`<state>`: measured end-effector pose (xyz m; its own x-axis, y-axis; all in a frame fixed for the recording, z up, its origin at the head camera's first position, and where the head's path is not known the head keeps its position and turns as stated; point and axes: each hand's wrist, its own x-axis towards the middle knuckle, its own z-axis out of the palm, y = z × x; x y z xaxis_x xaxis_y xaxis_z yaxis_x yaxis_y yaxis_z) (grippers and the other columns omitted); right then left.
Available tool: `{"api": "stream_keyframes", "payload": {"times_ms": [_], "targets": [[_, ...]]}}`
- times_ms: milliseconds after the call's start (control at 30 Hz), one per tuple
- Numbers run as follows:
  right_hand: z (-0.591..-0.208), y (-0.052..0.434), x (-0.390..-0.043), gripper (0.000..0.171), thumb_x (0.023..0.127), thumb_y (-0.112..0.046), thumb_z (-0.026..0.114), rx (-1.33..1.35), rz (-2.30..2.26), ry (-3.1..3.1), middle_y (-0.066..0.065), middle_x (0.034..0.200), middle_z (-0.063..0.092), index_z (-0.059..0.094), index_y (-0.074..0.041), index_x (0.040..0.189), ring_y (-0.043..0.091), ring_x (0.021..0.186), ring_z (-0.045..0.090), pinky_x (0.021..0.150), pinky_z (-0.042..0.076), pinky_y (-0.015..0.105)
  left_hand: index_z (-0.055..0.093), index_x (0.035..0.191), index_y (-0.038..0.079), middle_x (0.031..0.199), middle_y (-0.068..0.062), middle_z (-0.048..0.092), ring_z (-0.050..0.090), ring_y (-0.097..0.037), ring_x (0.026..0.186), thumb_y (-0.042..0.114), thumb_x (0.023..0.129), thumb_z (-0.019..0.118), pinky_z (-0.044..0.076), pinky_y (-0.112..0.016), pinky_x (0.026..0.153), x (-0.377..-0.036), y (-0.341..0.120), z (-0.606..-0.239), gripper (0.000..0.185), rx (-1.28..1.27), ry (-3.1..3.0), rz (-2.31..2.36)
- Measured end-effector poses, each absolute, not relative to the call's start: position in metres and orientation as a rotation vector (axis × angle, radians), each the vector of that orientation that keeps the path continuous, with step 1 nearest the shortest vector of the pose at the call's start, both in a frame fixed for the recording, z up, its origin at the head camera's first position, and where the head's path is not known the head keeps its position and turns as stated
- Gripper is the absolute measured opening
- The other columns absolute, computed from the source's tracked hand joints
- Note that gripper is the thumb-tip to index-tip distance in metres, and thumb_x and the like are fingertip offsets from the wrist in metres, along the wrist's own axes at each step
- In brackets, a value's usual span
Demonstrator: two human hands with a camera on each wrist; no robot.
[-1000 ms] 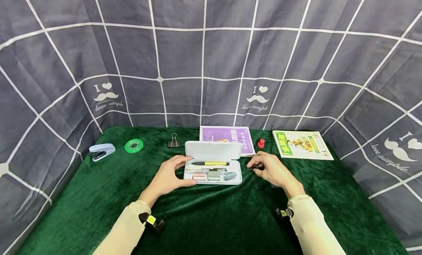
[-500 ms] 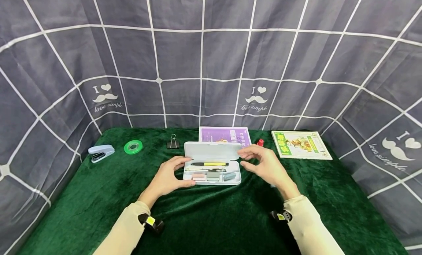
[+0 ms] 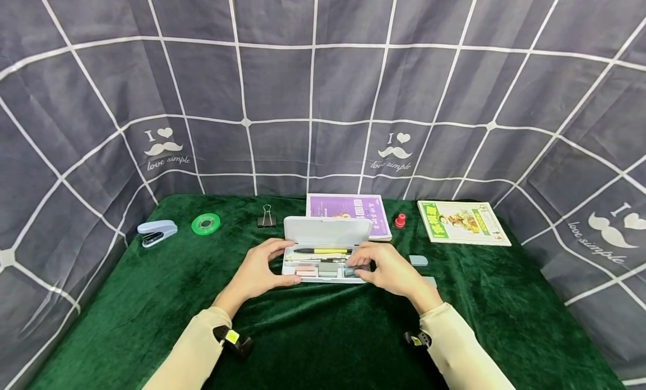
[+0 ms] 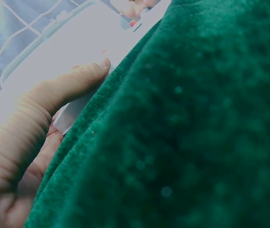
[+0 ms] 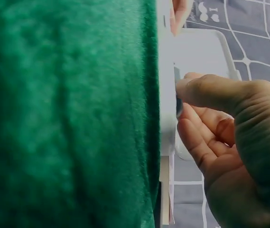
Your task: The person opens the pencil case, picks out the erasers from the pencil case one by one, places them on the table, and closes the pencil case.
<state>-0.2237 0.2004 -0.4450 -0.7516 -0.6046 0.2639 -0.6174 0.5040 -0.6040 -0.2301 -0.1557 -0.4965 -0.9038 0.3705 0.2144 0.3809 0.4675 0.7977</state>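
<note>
The open pencil case [image 3: 327, 252] lies in the middle of the green cloth [image 3: 323, 334], with its lid standing up at the far side. Inside it there is a yellow pen [image 3: 323, 250], and in front of the pen a row of small erasers [image 3: 318, 271].

The left hand [image 3: 259, 271] holds the left end of the case: the thumb lies along the near edge and the fingers curl over the far corner. In the left wrist view the thumb [image 4: 73, 85] presses flat on the white wall of the case. The right hand [image 3: 386, 269] is at the right end of the case, with fingers bent down into the tray. In the right wrist view the thumb [image 5: 210, 90] and the fingers pinch a small dark grey piece [image 5: 177, 90] at the edge of the case. Both forearms come from the near side, in beige sleeves.

Just to the right of this hand a grey eraser [image 3: 418, 260] lies on the cloth. Behind the case lies a purple booklet [image 3: 348, 208], beside it a red stamp [image 3: 400, 219] and a green book [image 3: 461, 222]. At the far left are a binder clip [image 3: 266, 217], a green tape roll [image 3: 205, 223] and a stapler [image 3: 156, 232].
</note>
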Motion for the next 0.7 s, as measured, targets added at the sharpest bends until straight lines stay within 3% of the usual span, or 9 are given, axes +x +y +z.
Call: {"api": "stream_keyframes", "payload": {"times_ms": [167, 367, 533, 700], "targets": [[-0.445, 0.199, -0.224, 0.026, 0.096, 0.004, 0.084, 1.118, 1.036, -2.75, -0.002, 0.11, 0.075, 0.088, -0.012, 0.116, 0.013, 0.091, 0.069, 0.081, 0.065, 0.033, 0.067, 0.152, 0.016, 0.154, -0.009, 0.062, 0.065, -0.03, 0.142, 0.038, 0.08, 0.105, 0.056, -0.043, 0.12, -0.231, -0.155, -0.497, 0.084, -0.695, -2.672, -1.464], [-0.435, 0.205, -0.222, 0.026, 0.093, 0.005, 0.086, 1.073, 1.102, -2.657, -0.003, 0.105, 0.076, 0.088, -0.012, 0.112, 0.016, 0.09, 0.069, 0.078, 0.065, 0.039, 0.067, 0.152, 0.013, 0.153, -0.009, 0.063, 0.065, -0.031, 0.142, 0.039, 0.079, 0.105, 0.056, -0.041, 0.119, -0.232, -0.157, -0.497, 0.087, -0.673, -2.672, -1.494], [-0.423, 0.223, -0.22, 0.027, 0.093, 0.005, 0.087, 0.949, 1.094, -2.648, -0.006, 0.101, 0.072, 0.088, -0.016, 0.109, 0.013, 0.088, 0.064, 0.075, 0.061, 0.034, 0.067, 0.152, 0.012, 0.152, -0.009, 0.064, 0.065, -0.03, 0.142, 0.039, 0.079, 0.105, 0.055, -0.04, 0.119, -0.232, -0.157, -0.497, 0.087, -0.666, -2.676, -1.496], [-0.423, 0.248, -0.217, 0.027, 0.093, 0.004, 0.086, 0.859, 0.999, -2.693, -0.009, 0.1, 0.071, 0.087, -0.017, 0.11, 0.013, 0.089, 0.064, 0.077, 0.061, 0.036, 0.068, 0.151, 0.011, 0.151, -0.008, 0.064, 0.065, -0.03, 0.141, 0.036, 0.079, 0.106, 0.055, -0.04, 0.12, -0.232, -0.156, -0.496, 0.086, -0.679, -2.668, -1.487]]}}
